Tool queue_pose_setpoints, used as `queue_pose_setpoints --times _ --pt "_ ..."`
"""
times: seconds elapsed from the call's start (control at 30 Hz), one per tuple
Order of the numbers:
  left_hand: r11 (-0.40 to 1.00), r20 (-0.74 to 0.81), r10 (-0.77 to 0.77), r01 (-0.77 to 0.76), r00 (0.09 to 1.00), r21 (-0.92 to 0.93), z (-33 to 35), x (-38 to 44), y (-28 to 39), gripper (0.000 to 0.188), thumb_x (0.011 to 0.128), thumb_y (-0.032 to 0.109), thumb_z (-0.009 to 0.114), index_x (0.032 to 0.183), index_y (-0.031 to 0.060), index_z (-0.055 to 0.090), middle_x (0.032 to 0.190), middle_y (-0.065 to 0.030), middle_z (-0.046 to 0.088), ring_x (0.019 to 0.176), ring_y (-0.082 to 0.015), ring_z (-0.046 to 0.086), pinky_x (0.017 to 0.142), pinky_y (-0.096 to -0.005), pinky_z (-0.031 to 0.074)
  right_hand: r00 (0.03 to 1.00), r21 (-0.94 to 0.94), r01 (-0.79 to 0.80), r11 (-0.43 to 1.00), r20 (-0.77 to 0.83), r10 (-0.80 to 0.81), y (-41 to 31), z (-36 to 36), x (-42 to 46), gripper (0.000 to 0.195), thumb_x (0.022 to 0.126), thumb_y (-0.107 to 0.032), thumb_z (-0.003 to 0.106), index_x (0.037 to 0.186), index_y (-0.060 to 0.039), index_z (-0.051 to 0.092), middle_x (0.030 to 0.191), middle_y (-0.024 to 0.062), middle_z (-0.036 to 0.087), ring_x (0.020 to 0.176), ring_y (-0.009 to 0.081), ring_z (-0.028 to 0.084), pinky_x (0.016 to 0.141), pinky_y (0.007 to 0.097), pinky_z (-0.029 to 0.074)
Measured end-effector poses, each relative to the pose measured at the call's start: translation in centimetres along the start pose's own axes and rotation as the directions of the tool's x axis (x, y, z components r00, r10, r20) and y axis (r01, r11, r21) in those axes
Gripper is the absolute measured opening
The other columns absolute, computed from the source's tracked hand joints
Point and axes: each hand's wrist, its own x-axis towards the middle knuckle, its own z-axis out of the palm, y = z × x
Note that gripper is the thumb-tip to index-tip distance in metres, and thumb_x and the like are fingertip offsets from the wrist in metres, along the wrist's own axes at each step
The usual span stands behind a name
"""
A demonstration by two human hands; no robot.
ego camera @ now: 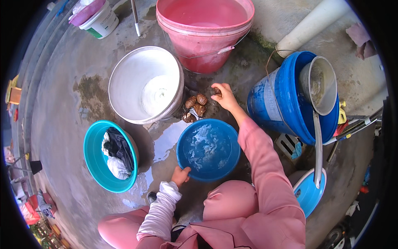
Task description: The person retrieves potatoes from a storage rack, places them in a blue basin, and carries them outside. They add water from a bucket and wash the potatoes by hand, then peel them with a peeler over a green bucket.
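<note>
My left hand (180,176) grips the near-left rim of a blue plastic basin (235,162), which holds shallow water with whitish suds or reflections on it. Beyond the basin, my right hand (226,98) has its fingers around a brown, rough-skinned tuber that looks like a taro corm (217,91). Several similar taro corms (199,109) lie in a small heap on the wet floor, left of my right hand. A striped scrap (196,114) shows between them and the basin.
Behind the basin stand a white bucket (124,84) and a pink bucket (202,46) of water. At right, a blue bucket (267,96) carries a long-handled metal ladle (317,149). A turquoise basin (93,168) at left holds clothes (119,146). A floor drain (282,142) lies at right.
</note>
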Motion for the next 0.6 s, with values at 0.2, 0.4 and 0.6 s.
queue_pose_setpoints --times 0.2,0.4,0.6 --pt "1.0 -0.007 0.008 -0.008 1.0 -0.029 -0.5 -0.1 0.0 0.017 0.081 0.012 0.053 0.072 -0.0026 0.054 0.05 -0.0074 0.047 0.036 -0.015 0.042 0.034 -0.0297 0.03 0.74 -0.019 0.337 0.941 0.623 -0.252 -11.7 -1.3 -8.3 0.035 0.073 -0.021 0.072 0.105 -0.0151 0.062 0.111 0.0132 0.049 0.104 0.0281 0.052 0.085 0.0351 0.046" --pt "1.0 -0.007 0.006 -0.007 1.0 -0.019 0.1 -0.2 0.4 0.017 0.08 0.012 0.054 0.072 -0.0028 0.055 0.051 -0.0069 0.047 0.036 -0.0149 0.042 0.035 -0.0298 0.031 0.926 -0.497 0.275 0.823 0.368 -0.088 -8.8 4.8 -0.9 0.049 0.069 -0.027 0.072 0.116 -0.0247 0.057 0.131 0.013 0.04 0.119 0.0347 0.039 0.088 0.0436 0.045" --pt "0.999 -0.038 0.011 -0.013 0.999 -0.042 0.0 -0.1 -0.4 0.016 0.08 0.011 0.053 0.071 -0.0018 0.054 0.049 -0.0062 0.046 0.036 -0.0149 0.041 0.035 -0.0302 0.031 0.785 -0.624 0.196 0.757 0.562 0.26 -4.1 8.9 2.3 0.088 0.05 -0.03 0.083 0.13 -0.0328 0.044 0.145 0.0212 0.018 0.131 0.0523 0.004 0.104 0.0544 0.024"
